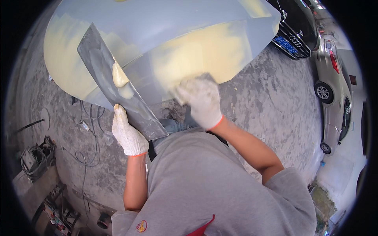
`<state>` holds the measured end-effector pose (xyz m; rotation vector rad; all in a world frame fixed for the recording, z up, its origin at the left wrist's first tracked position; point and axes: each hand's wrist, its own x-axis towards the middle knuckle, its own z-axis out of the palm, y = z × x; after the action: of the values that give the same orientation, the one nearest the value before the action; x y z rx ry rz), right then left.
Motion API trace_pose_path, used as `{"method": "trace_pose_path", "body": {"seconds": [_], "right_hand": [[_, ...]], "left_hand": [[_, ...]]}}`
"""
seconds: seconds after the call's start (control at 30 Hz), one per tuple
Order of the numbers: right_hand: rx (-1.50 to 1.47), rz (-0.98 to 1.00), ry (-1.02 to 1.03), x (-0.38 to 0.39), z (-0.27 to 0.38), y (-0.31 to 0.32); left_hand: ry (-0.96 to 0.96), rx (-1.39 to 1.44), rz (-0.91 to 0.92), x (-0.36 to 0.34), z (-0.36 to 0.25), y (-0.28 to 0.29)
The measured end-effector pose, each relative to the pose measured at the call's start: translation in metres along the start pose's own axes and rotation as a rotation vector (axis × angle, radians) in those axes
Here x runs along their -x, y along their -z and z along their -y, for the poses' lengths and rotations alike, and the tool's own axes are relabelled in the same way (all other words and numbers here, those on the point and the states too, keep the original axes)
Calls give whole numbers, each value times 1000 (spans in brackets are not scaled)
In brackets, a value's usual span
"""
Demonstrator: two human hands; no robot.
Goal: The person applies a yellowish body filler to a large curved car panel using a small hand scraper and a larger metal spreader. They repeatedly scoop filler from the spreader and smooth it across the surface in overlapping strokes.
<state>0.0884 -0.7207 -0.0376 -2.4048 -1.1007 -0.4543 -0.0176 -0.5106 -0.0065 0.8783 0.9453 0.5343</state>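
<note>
My left hand (128, 133), in a white knitted glove, grips a long grey board (103, 67) by its lower edge, thumb on top. On the board sits a blob of cream-coloured putty (119, 76), with a thinner smear below it. My right hand (201, 98), gloved too, is curled and blurred by motion at the near edge of a grey vehicle body panel (145, 25). A dark edge shows beside its fingers, but what it holds cannot be made out. Pale yellow putty patches (197, 55) cover parts of the panel; the board hides some of its left side.
A black car (295, 27) stands close past the panel's right end, and a beige car (332, 90) is farther right. Cables (92, 135) lie across the stained concrete floor (271, 106). Coiled hoses (37, 157) and a metal rack (53, 204) are at the left.
</note>
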Motion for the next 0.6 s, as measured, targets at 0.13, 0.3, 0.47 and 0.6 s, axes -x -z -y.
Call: {"method": "trace_pose_path", "body": {"seconds": [0.13, 0.3, 0.47, 0.6], "right_hand": [[22, -134, -11, -62, -62, -24], [76, -242, 122, -97, -102, -51], [-20, -58, 116, -89, -92, -40], [-22, -14, 135, -52, -52, -32]], "left_hand": [[-6, -29, -9, 3, 4, -8], [-11, -44, -68, 7, 1, -12], [-62, -85, -89, 8, 3, -12], [-57, -68, -43, 4, 0, -12]]}}
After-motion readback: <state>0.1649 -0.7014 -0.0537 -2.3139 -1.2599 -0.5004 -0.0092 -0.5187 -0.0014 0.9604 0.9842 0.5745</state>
